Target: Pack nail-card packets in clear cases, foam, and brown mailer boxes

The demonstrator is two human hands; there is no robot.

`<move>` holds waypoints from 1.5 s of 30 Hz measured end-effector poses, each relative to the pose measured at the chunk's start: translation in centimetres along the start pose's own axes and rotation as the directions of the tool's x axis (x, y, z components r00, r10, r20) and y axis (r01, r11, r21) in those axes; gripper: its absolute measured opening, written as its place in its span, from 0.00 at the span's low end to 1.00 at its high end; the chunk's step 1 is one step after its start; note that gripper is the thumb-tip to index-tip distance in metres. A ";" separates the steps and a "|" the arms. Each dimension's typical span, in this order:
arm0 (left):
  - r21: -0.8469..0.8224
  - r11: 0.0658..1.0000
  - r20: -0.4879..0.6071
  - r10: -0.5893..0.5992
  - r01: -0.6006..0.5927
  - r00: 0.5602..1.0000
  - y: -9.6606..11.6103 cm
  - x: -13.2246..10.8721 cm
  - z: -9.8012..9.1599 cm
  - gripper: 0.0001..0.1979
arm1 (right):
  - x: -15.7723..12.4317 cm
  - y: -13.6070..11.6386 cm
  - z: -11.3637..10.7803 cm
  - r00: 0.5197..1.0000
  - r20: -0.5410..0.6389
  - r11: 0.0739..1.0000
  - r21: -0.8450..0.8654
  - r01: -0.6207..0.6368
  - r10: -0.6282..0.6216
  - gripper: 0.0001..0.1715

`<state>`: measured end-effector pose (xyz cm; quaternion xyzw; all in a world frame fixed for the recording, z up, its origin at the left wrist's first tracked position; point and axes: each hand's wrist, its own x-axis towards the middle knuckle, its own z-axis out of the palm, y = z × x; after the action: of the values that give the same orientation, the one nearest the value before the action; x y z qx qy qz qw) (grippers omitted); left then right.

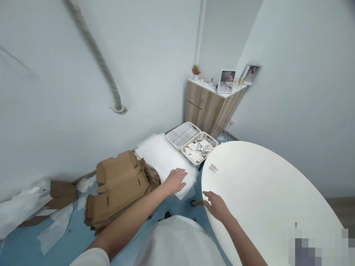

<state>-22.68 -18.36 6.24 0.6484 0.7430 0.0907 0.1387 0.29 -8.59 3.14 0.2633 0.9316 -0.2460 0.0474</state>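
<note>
My left hand (174, 181) is held over a stack of white sheets (161, 155), fingers apart and nothing in it. Above the near left edge of the round white table (257, 177) is my right hand (217, 206), also empty, with thumb and fingers spread. A small card with pink pieces (213, 169) lies on the table, beyond my right hand. Past the sheets stand two white baskets: one basket (183, 134) has clear plastic packs in it, the other basket (199, 148) is filled with many small cards.
Flattened brown cardboard boxes (119, 181) are piled on the left. Torn white wrapping (24, 207) and cardboard scraps litter the blue floor. A wooden cabinet (206, 107) with picture frames and a small plant stands in the corner. A wrapped pipe (97, 55) runs down the wall.
</note>
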 end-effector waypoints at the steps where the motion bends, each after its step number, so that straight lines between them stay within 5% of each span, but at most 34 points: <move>1: 0.004 1.000 -0.007 -0.014 0.014 1.000 -0.8 -0.5 -0.5 0.20 | 1.0 -0.4 -0.1 1.000 0.016 1.000 0.023 -0.004 0.004 0.22; 8: -0.068 0.993 0.013 -0.092 0.093 0.996 -5.8 -4.1 -2.7 0.21 | 8.4 -5.1 -0.1 0.999 0.045 1.000 -0.014 -0.010 0.011 0.29; 15: -0.131 0.985 0.061 -0.102 0.109 0.993 -8.6 -4.9 -3.0 0.22 | 10.6 -8.8 1.0 0.993 0.072 0.996 -0.012 0.094 -0.093 0.25; 23: -0.225 0.969 0.096 -0.086 0.105 0.992 -10.0 -1.0 -2.8 0.23 | 13.6 -6.5 -1.3 0.999 -0.022 0.995 0.087 0.044 -0.042 0.21; 31: -0.306 0.929 0.133 -0.175 0.208 0.976 -13.9 6.9 -3.2 0.23 | 21.7 -3.1 -2.9 0.994 -0.103 0.967 0.251 0.047 -0.022 0.20; 34: -0.399 0.877 0.114 -0.243 0.268 0.963 -16.2 10.7 -3.6 0.24 | 26.0 -2.5 -3.0 0.994 -0.055 0.851 0.523 -0.057 0.100 0.21; 38: -0.583 0.705 0.053 -0.462 0.403 0.885 -19.7 16.2 -3.2 0.27 | 31.6 -2.8 -2.7 0.968 0.152 0.405 0.887 -0.223 0.200 0.23; 42: -0.740 0.522 0.040 -0.595 0.424 0.803 -22.6 20.5 -2.2 0.27 | 36.3 -3.5 -1.9 0.924 0.061 0.247 0.955 -0.164 0.377 0.29; 45: -0.806 0.423 0.067 -0.631 0.414 0.773 -24.1 22.7 -1.4 0.24 | 38.8 -3.7 -1.0 0.915 0.042 0.225 0.964 -0.142 0.401 0.32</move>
<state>-48.46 0.72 -2.00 0.2366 0.8005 0.4369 0.3351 -34.82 7.25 -2.80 0.4221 0.5343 -0.7104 -0.1781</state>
